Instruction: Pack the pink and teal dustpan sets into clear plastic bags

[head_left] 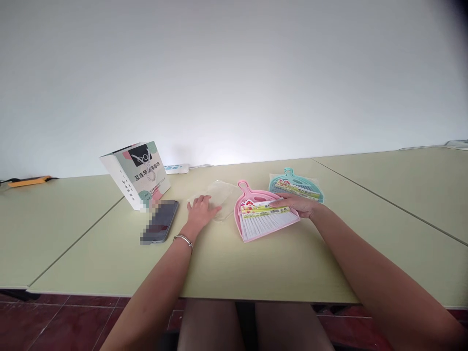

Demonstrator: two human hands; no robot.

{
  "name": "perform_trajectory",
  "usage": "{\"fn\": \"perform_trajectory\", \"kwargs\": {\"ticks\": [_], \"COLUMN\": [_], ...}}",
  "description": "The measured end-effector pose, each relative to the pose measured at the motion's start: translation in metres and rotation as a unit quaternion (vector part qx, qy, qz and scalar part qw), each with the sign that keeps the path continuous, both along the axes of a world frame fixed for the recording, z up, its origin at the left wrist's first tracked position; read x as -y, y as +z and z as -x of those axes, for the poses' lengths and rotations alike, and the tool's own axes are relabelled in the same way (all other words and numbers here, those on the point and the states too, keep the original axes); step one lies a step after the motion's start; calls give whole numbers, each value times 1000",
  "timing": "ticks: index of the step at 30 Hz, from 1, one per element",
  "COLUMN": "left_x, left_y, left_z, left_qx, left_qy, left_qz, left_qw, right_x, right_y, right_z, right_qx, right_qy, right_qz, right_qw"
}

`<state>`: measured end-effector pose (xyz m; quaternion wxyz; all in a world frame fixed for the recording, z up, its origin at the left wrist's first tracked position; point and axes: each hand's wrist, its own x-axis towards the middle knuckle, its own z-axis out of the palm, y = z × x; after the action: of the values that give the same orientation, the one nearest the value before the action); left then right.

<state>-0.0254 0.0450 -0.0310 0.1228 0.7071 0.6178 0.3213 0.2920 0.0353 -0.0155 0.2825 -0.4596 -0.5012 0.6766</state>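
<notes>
Head view — left grip lies spread palm down on clear plastic; right grip clasps pink dustpan.

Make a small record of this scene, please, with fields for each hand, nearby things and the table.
Left hand: resting on clear plastic wrapper
Right hand: gripping pink dustpan, white brush inside
Behind pink dustpan: turquoise dustpan
Left of left hand: phone, paper bag further back
Table: pale green

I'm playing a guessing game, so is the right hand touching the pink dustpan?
Touching. The head view shows the right hand holding the pink dustpan by its right side, reaching over the label.
</notes>
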Motion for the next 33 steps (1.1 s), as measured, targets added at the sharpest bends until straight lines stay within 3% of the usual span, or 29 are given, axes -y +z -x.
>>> {"fn": "perform_trajectory", "kwargs": {"ticks": [4, 8, 11, 15, 17, 19, 23, 24, 26, 28, 30, 33], "left_x": [2, 6, 13, 22, 26, 29, 28, 27, 25, 25, 26, 28], "left_y": [4, 7, 10, 13, 16, 18, 21, 22, 22, 21, 19, 15], "left_z": [-7, -11, -14, -21, -24, -25, -25, -25, -26, -27, -30, -33], "left_qx": [-106, -95, -50, 27, 67, 87, 171, 220, 337, 424, 454, 462], "left_qy": [-14, 17, -52, -199, -242, -231, -74, -36, -2, -40, -104, -131], "left_qz": [13, -81, -126, -114, -87, -93, -170, -154, -37, 143, 269, 298], "left_qw": [994, 992, 989, 973, 964, 965, 968, 963, 941, 893, 843, 825], "right_x": [5, 14, 17, 13, 11, 9, 8, 7, 6, 4, 3, 3], "right_y": [2, 14, 17, 12, 9, 8, 8, 8, 6, 3, -1, -6], "right_z": [11, 23, 29, 30, 30, 30, 36, 38, 43, 49, 55, 63], "right_qx": [22, 29, 30, 44, 31, 2, -58, -71, -91, -109, -120, -131], "right_qy": [44, 85, 97, -9, -30, -12, -40, -65, -117, -158, -179, -184], "right_qz": [15, 7, -3, -26, -32, -33, -48, -51, -56, -67, -76, -71], "right_qw": [999, 996, 995, 999, 999, 999, 996, 994, 987, 979, 974, 972]}}
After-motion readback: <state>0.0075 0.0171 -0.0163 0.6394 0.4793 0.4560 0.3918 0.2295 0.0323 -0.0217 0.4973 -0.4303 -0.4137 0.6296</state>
